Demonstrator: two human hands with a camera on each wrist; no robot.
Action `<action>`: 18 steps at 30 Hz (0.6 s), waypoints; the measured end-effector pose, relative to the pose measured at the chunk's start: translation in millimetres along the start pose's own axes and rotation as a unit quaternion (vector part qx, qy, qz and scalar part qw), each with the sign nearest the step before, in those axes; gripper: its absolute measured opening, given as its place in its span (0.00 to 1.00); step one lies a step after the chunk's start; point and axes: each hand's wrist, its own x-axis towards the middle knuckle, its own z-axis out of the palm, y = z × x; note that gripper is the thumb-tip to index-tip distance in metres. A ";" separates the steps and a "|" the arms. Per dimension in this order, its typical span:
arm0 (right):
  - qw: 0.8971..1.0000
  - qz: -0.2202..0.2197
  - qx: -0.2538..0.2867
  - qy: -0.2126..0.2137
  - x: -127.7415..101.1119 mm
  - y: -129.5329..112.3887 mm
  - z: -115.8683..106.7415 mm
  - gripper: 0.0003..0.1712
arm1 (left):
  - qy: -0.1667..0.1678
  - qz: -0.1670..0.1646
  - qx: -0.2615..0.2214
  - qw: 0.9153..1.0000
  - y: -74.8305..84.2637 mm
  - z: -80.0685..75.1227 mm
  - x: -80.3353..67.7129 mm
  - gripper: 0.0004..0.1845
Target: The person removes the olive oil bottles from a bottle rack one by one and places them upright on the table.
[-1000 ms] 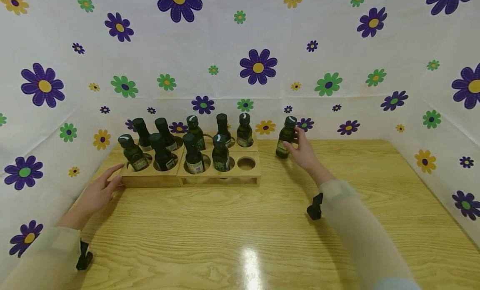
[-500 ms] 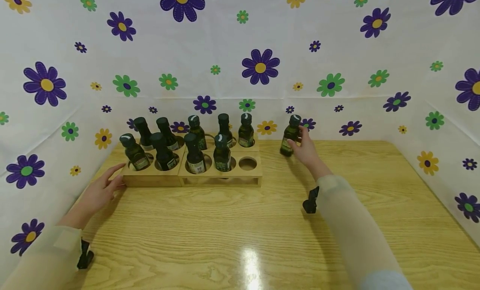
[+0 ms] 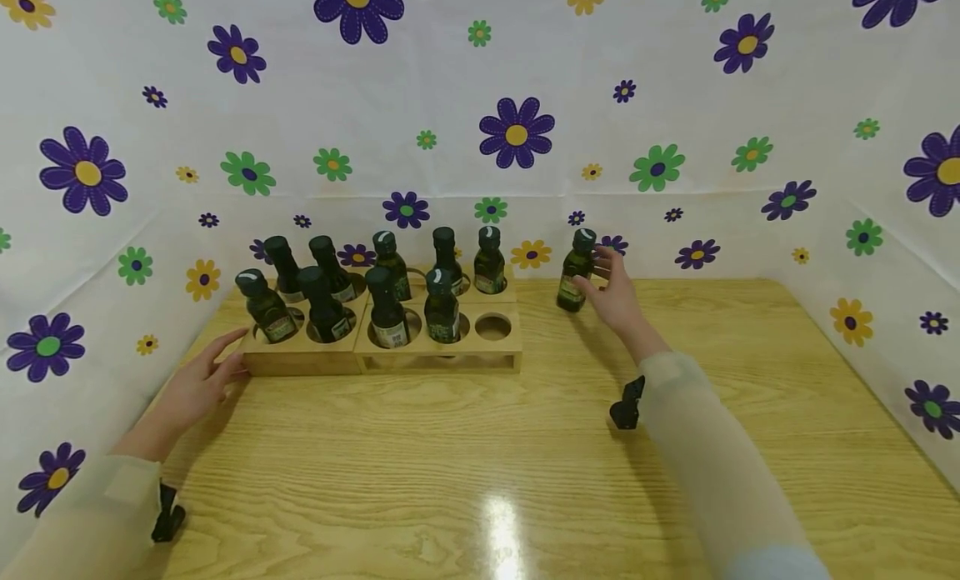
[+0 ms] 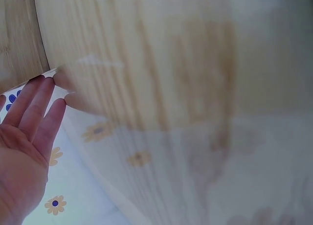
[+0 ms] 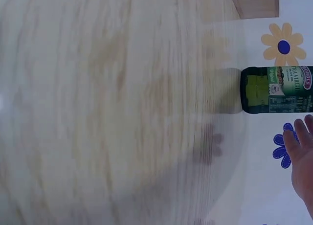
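My right hand (image 3: 617, 295) is at centre right of the frame, fingers loose beside a dark green bottle (image 3: 575, 271) standing upright on the wooden table (image 3: 525, 463). At lower left, my left hand (image 3: 197, 386) lies flat against the end of the wooden rack (image 3: 382, 347), which holds nine more bottles, one hole empty.

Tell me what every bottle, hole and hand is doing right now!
lone bottle: upright on the table, capped, outside the rack.
right hand: fingers straight, beside the lone bottle.
left hand: open, at the wooden rack's left end.
nine racked bottles: capped, standing in holes.
front right hole: empty.
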 end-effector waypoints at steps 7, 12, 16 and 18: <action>1.000 -0.022 0.004 0.021 -12.7 -2.4 -9.4 0.39 | 0.002 0.001 0.011 1.000 0.7 1.2 -0.2 0.34; 0.998 -0.037 0.008 0.041 -24.7 -10.8 -10.0 0.34 | 0.003 0.005 0.015 1.000 1.9 1.0 -1.7 0.34; 0.997 -0.064 0.026 0.044 -36.8 -29.9 -5.0 0.29 | 0.004 0.006 0.016 1.000 1.9 0.6 -2.5 0.34; 0.996 -0.080 0.035 0.036 -40.6 -40.3 0.0 0.28 | 0.004 0.007 0.017 1.000 2.0 0.3 -2.1 0.33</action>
